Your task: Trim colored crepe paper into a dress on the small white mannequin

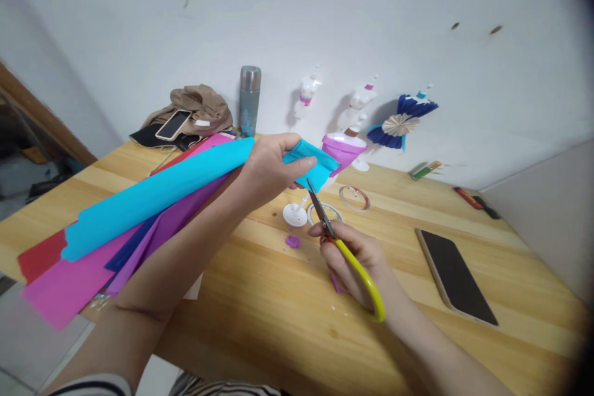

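Hands at frame centre | left hand [271, 164] grips blue crepe paper [153, 198] taut for cutting | right hand [357, 263] holds yellow-handled scissors [341, 247], blades at its edge, above bench [278, 297]

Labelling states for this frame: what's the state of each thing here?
cyan paper, folded, end pinched in left hand
scissors, gripped by right hand, tips at the paper's edge
flask, upright, capped
phone, face up, screen dark
tape roll, lying flat
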`<action>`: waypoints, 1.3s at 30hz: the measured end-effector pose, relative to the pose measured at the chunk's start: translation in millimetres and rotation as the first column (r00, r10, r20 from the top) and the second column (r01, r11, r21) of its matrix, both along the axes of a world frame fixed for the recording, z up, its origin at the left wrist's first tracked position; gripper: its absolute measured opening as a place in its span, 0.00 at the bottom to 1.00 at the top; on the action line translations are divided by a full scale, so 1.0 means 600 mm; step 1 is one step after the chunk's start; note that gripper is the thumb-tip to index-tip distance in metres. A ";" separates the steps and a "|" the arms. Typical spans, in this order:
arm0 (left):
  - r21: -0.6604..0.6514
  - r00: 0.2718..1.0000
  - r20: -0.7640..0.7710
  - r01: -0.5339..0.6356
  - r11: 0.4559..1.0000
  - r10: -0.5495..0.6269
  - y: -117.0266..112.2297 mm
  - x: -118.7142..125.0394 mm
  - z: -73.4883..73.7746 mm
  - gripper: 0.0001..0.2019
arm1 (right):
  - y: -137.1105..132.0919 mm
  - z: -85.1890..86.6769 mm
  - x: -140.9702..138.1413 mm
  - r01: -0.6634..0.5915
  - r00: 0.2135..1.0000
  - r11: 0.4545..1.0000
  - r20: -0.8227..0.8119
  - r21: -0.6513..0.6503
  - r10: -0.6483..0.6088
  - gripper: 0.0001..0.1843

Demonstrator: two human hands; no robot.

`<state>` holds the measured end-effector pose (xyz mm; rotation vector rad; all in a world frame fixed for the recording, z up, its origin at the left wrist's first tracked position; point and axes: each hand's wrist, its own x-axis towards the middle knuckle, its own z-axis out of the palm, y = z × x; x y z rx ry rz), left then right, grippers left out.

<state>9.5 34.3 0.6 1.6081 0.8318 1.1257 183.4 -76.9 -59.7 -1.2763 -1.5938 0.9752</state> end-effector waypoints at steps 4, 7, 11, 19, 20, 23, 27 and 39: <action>-0.034 1.000 0.014 -0.009 0.999 0.010 -0.003 0.001 0.005 0.06 | 0.000 0.001 -0.001 -0.004 0.999 1.000 -0.037 -0.024 0.004 0.17; -0.053 1.000 0.022 -0.009 0.999 0.011 -0.006 0.002 0.008 0.07 | 0.000 -0.002 0.001 -0.002 0.999 1.000 -0.048 -0.031 0.000 0.18; -0.084 0.999 0.032 -0.010 0.996 0.012 -0.005 0.002 0.009 0.06 | 0.001 -0.007 0.003 -0.004 0.999 1.000 -0.053 -0.030 0.002 0.19; -0.115 0.999 0.028 -0.016 0.993 0.019 -0.006 0.002 0.012 0.06 | 0.002 -0.012 0.002 0.003 1.000 1.000 -0.018 -0.013 -0.004 0.17; -0.120 0.999 0.026 -0.018 0.993 0.021 -0.006 0.002 0.013 0.06 | 0.002 -0.013 0.003 0.001 1.000 1.000 -0.012 -0.012 -0.001 0.17; -0.114 0.999 0.024 -0.020 0.993 0.023 -0.004 0.001 0.012 0.06 | 0.001 -0.013 0.005 -0.013 1.000 1.000 -0.010 -0.004 0.013 0.17; -0.101 0.999 0.032 -0.023 0.995 0.026 -0.003 0.000 0.008 0.06 | 0.001 -0.003 0.007 -0.100 0.994 0.995 -0.030 0.029 0.101 0.16; -0.093 0.999 0.034 -0.009 0.996 0.013 -0.009 -0.003 0.013 0.04 | -0.006 -0.041 0.017 -0.142 0.970 0.990 -0.198 0.002 0.139 0.27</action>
